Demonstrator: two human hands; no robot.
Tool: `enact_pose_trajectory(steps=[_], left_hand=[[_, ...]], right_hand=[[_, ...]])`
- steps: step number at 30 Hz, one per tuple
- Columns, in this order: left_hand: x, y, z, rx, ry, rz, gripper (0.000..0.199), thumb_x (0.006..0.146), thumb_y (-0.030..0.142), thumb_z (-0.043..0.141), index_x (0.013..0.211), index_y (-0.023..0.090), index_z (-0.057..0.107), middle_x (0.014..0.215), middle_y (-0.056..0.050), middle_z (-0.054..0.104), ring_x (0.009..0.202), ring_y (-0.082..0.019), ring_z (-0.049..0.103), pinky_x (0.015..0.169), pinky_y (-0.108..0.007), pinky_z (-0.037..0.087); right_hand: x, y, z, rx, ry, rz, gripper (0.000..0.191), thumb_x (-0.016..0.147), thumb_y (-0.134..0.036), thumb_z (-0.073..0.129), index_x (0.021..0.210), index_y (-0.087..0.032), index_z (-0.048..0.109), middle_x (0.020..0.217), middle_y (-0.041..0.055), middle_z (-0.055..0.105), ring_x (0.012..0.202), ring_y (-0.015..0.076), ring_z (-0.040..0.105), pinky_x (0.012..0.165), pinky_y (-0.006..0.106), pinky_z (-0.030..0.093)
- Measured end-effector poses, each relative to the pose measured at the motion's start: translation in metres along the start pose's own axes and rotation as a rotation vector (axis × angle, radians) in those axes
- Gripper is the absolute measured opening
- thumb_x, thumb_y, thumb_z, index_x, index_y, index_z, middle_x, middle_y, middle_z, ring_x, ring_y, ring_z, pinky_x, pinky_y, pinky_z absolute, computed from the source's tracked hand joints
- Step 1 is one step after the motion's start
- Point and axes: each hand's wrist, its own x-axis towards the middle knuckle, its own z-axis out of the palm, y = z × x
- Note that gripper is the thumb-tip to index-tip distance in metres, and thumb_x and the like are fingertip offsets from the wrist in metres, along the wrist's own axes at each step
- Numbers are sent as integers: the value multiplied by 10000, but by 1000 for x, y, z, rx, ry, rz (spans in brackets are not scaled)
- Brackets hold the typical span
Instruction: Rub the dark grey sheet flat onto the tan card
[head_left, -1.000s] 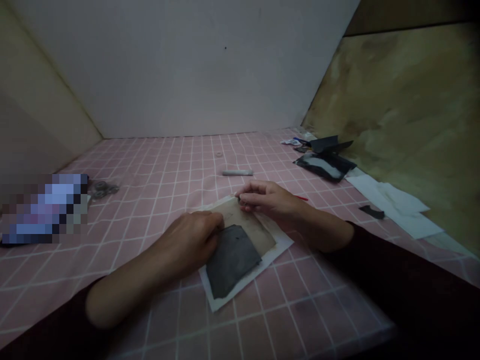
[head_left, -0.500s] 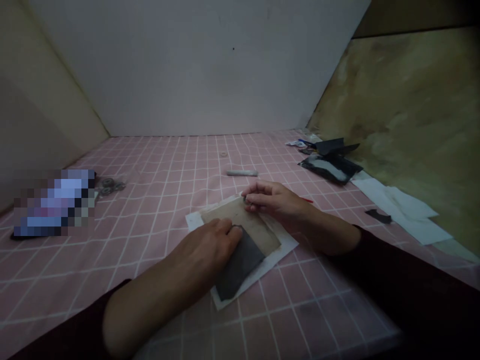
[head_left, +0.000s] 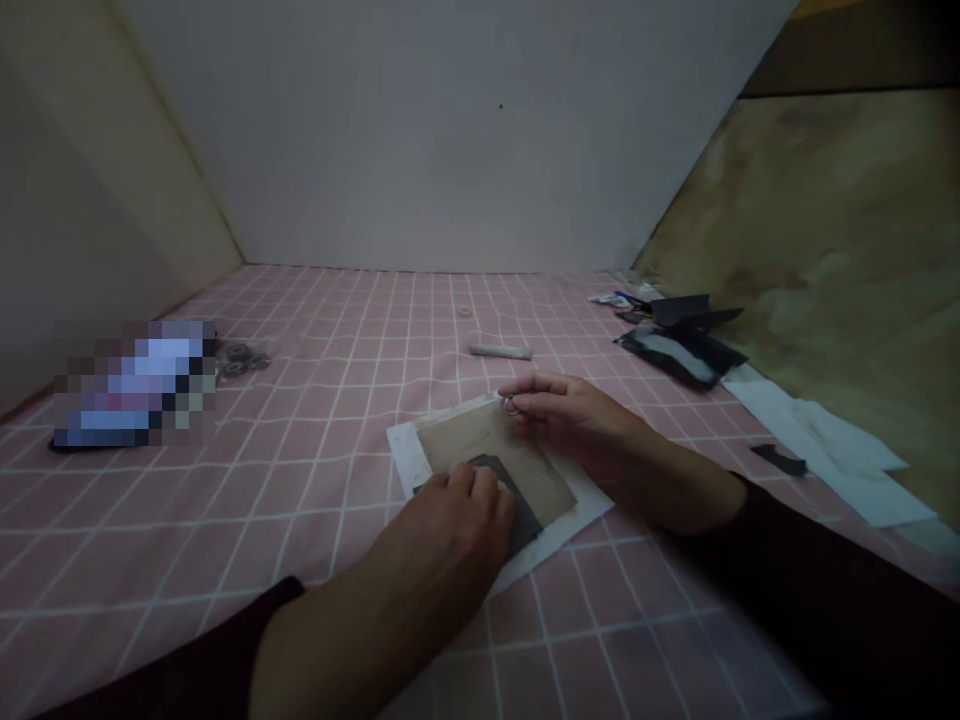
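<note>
Between the thumb and fingertips of my right hand [head_left: 577, 415] a small metal ring [head_left: 511, 405] is pinched, just above the far edge of a brown sheet [head_left: 551, 480]. My left hand [head_left: 457, 520] lies with curled fingers over a dark grey sheet [head_left: 527, 525] that looks like sandpaper; the fingertips are partly hidden, and they seem to grip it. Both sheets rest on white paper [head_left: 405, 450], the grey one on top of the brown one.
Beyond my hands lie a grey bar [head_left: 500, 352] and a pale ring [head_left: 465, 311]. At left are a blurred-out phone [head_left: 135, 385] and several grey rings [head_left: 238, 358]. Black packaging [head_left: 682, 355], white paper strips [head_left: 832, 440] and a dark scrap [head_left: 780, 460] lie at right.
My left hand has slid nearer to me over the grey sheet, with its fingers more curled. The ring in my right hand shows more openly. The whole view has shifted slightly.
</note>
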Motion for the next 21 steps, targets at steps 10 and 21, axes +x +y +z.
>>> enact_pose_trajectory(steps=[10,21], left_hand=[[-1,4,0,39,39,4,81,821,142,452,891,179,473,827,-47,517,705,-191,479,576,-325,392],[-1,11,2,115,83,-23,89,844,179,457,888,158,531,822,-70,541,697,-198,493,560,-327,381]], right_hand=[[-1,-4,1,263,-45,198,253,742,-63,680,952,-203,687,814,-12,638,726,86,619,806,232,523],[2,2,-1,105,-35,136,170,742,-233,764,892,-202,690,852,-19,614,689,79,585,700,230,498]])
